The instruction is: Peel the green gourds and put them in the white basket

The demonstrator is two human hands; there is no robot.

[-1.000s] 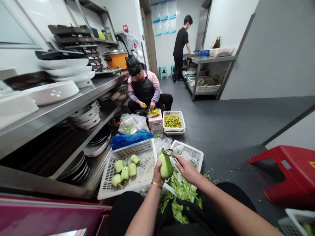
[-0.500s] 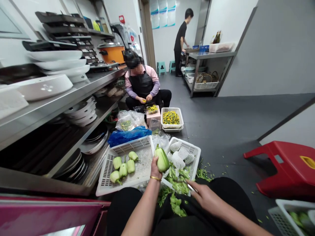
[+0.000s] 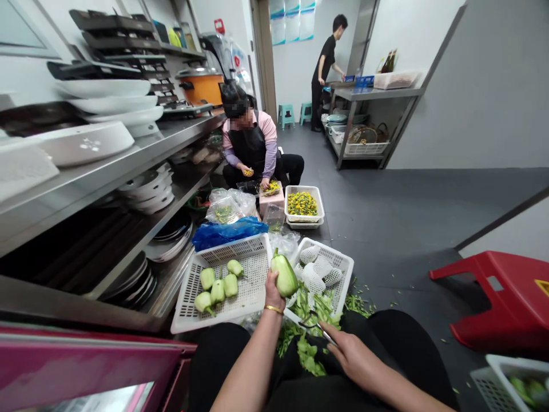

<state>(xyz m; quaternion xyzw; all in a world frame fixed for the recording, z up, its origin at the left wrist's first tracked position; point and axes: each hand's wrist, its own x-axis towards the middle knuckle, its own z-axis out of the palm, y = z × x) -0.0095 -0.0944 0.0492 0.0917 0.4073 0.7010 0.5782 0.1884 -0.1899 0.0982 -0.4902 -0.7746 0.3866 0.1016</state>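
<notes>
My left hand (image 3: 273,292) grips a pale green, pear-shaped gourd (image 3: 283,276) by its side, stem end up. Part of its skin looks lighter, as if peeled. In my right hand (image 3: 349,349) is a peeler (image 3: 319,327) with a metal handle, its head lower than the gourd and apart from it. Green peelings (image 3: 317,306) lie below in a white basket (image 3: 348,269), beside pieces wrapped in white foam net (image 3: 315,277). More peelings (image 3: 306,355) rest on my dark lap. To the left, several peeled gourds (image 3: 217,290) sit in another white basket (image 3: 253,247).
A seated person (image 3: 253,143) handles yellow flowers by a basket of yellow-green flowers (image 3: 302,205). Another person (image 3: 326,66) stands at a steel table (image 3: 355,92). Shelves with dishes (image 3: 184,137) flank my left; a red stool (image 3: 493,297) and a white basket (image 3: 493,375) are at right.
My right hand has drawn slightly, with the peeler showing more clearly. The gourd stays in my left hand, turned a little. The seated person's one hand has moved down to the flower box.
</notes>
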